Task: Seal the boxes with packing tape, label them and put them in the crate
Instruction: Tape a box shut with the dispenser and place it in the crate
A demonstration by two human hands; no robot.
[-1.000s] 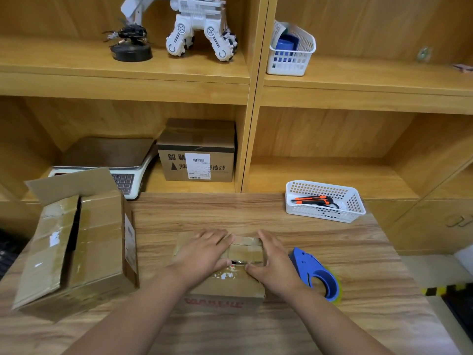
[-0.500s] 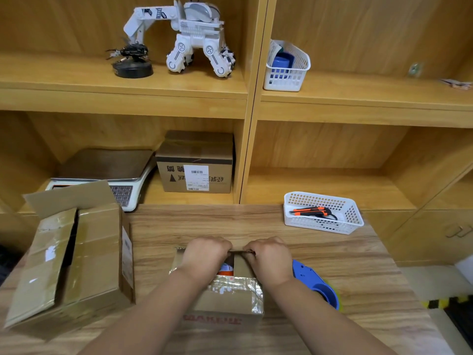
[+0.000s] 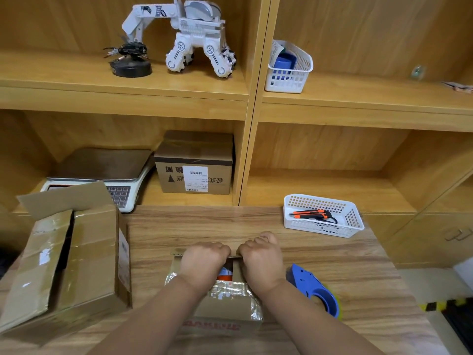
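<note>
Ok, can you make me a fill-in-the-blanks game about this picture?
The tape dispenser beside the small box is coloured ___.
The knife in the white basket is black and ___.
The large box lies to the ___ of the small box.
Missing words: blue, orange, left.

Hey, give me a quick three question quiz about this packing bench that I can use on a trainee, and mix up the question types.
1. True or false: the blue tape dispenser lies on the table, to the right of the small box.
2. Where is the orange utility knife? A: in the white basket on the table. B: on the scale. C: inside the large box.
3. Fill the gap: the left hand and the right hand both grip the small box's far ____.
Key: 1 true; 2 A; 3 flap.
</note>
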